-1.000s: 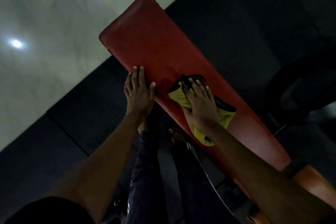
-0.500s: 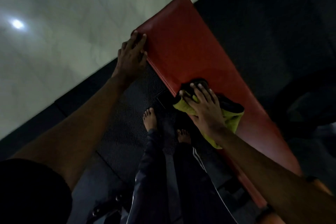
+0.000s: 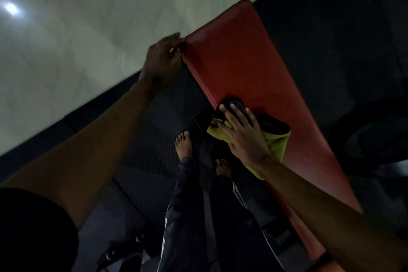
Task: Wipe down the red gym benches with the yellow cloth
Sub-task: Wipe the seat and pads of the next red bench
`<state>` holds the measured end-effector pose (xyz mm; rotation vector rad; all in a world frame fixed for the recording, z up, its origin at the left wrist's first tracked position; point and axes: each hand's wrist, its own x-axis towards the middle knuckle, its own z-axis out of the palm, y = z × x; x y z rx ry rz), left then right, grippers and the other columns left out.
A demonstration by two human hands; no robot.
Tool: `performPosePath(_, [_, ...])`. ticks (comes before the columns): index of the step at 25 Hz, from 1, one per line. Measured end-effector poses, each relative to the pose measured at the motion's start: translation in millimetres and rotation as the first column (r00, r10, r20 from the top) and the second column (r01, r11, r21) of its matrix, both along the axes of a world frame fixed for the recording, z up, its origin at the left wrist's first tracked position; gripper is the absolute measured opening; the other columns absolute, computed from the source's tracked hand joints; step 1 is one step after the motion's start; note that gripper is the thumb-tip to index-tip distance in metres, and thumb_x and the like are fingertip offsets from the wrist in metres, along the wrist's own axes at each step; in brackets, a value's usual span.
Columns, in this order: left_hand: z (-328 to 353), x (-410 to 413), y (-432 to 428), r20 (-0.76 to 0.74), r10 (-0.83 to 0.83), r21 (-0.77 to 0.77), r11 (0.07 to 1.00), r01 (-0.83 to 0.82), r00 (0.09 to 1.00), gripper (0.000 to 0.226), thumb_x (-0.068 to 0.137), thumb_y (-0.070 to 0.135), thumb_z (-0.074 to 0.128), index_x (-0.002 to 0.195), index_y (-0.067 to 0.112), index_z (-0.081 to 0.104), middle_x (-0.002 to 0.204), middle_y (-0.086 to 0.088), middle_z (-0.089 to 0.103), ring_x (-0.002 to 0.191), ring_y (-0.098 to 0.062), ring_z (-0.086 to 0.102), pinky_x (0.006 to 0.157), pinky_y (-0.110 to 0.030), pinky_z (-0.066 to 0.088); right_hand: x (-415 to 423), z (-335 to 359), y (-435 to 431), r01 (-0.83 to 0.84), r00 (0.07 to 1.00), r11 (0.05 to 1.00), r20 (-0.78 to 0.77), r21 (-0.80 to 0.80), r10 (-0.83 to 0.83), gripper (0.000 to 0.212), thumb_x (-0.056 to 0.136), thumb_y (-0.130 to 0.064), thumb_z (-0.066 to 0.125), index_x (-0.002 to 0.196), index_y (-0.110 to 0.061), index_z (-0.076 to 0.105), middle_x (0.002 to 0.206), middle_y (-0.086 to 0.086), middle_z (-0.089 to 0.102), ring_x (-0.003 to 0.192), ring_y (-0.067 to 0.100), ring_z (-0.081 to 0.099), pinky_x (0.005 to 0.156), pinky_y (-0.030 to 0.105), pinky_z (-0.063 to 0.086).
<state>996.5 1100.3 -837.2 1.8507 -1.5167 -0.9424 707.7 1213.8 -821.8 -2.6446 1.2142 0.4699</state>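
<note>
A long red gym bench (image 3: pixel 247 68) runs diagonally from the upper middle to the lower right. The yellow cloth (image 3: pixel 277 143), with a black edge, lies on the bench's near edge. My right hand (image 3: pixel 241 132) lies flat on the cloth with its fingers spread, pressing it onto the pad. My left hand (image 3: pixel 162 59) grips the bench's far left corner, with its fingers curled round the edge.
Black perforated rubber matting (image 3: pixel 154 139) covers the floor under me, with my bare feet (image 3: pixel 183 146) beside the bench. Pale glossy tile floor (image 3: pixel 77 40) lies to the left. A dark round shape (image 3: pixel 379 134) sits at the right.
My left hand has slid along the bench's edge from beside the cloth to the far corner and now curls round it. My right hand stays on the cloth.
</note>
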Motion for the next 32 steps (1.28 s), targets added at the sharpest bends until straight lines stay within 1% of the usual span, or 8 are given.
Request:
performPosePath(3, [0,1,0,-0.045,-0.026,0.057,0.998,0.029,0.999,0.046,0.088,0.0,0.047,0.129,0.008,0.067,0.136,-0.012,0.062,0.128,-0.018,0.057,0.112,-0.026,0.042,11,-3,-2,0.062,0.998,0.998,-0.008,-0.012,-0.062,0.073,0.076,-0.019,0.077,0.144,-0.028,0.052,0.167,-0.001,0.018,0.153,0.027,0.018,0.121,0.053,0.019])
performPosePath(7, [-5,13,-4,-0.202,0.058,0.167,0.986,-0.024,0.978,0.036,0.097,0.01,0.051,0.127,0.016,0.07,0.13,-0.001,0.068,0.114,0.006,0.056,0.098,-0.006,0.041,45,-7,-27,0.102,0.994,0.994,0.038,-0.027,-0.101,0.075,0.077,-0.018,0.075,0.146,-0.03,0.049,0.166,-0.002,0.023,0.152,0.029,0.022,0.119,0.055,0.024])
performPosePath(11, [-4,31,15,-0.21,0.152,0.216,0.971,-0.106,0.966,0.037,0.107,0.033,0.044,0.133,0.017,0.064,0.123,0.011,0.064,0.11,0.007,0.052,0.091,-0.003,0.038,82,-13,-64,0.062,0.998,0.997,0.016,-0.049,-0.062,0.07,0.078,-0.022,0.075,0.143,-0.031,0.051,0.167,-0.003,0.018,0.152,0.028,0.018,0.12,0.053,0.022])
performPosePath(15, [-15,40,48,-0.227,0.229,0.278,0.947,-0.162,0.947,0.048,0.109,0.044,0.032,0.136,0.018,0.061,0.125,0.012,0.06,0.117,0.001,0.053,0.099,-0.015,0.038,105,-22,-94,0.041,0.999,0.995,0.031,-0.092,-0.038,0.072,0.078,-0.024,0.072,0.145,-0.032,0.048,0.166,-0.002,0.021,0.152,0.028,0.02,0.12,0.053,0.022])
performPosePath(18, [-23,35,60,-0.259,0.275,0.328,0.927,-0.183,0.926,0.048,0.11,0.042,0.03,0.136,0.017,0.061,0.125,0.017,0.056,0.116,0.009,0.047,0.09,0.005,0.029,121,-27,-112,0.054,0.996,0.992,0.076,-0.112,-0.046,0.069,0.079,-0.026,0.07,0.144,-0.032,0.05,0.164,0.0,0.027,0.151,0.029,0.022,0.12,0.053,0.022])
performPosePath(25, [-18,-6,57,-0.332,0.392,0.371,0.891,-0.263,0.858,0.049,0.111,0.038,0.026,0.145,0.012,0.051,0.134,0.012,0.049,0.116,0.016,0.04,0.091,0.005,0.027,143,-19,-181,-0.073,0.988,0.997,0.135,0.023,0.07,0.06,0.077,-0.041,0.064,0.136,-0.032,0.058,0.151,0.006,0.045,0.143,0.028,0.037,0.118,0.053,0.024])
performPosePath(29, [-9,-16,39,-0.313,0.386,0.367,0.892,-0.264,0.868,0.054,0.11,0.041,0.023,0.154,0.012,0.038,0.158,-0.003,0.039,0.144,-0.008,0.033,0.106,-0.006,0.019,109,-17,-200,0.339,0.913,0.94,0.225,0.043,-0.34,0.061,0.09,-0.047,0.056,0.145,-0.022,0.051,0.156,0.013,0.039,0.148,0.027,0.031,0.123,0.047,0.017])
performPosePath(32, [-11,-25,20,-0.333,0.359,0.363,0.902,-0.233,0.872,0.05,0.111,0.036,0.024,0.155,0.014,0.035,0.16,-0.004,0.037,0.146,-0.011,0.031,0.099,0.006,0.016,78,-20,-203,0.525,0.83,0.851,0.213,0.013,-0.516,0.06,0.094,-0.051,0.054,0.144,-0.019,0.052,0.16,0.014,0.033,0.151,0.027,0.024,0.124,0.046,0.014])
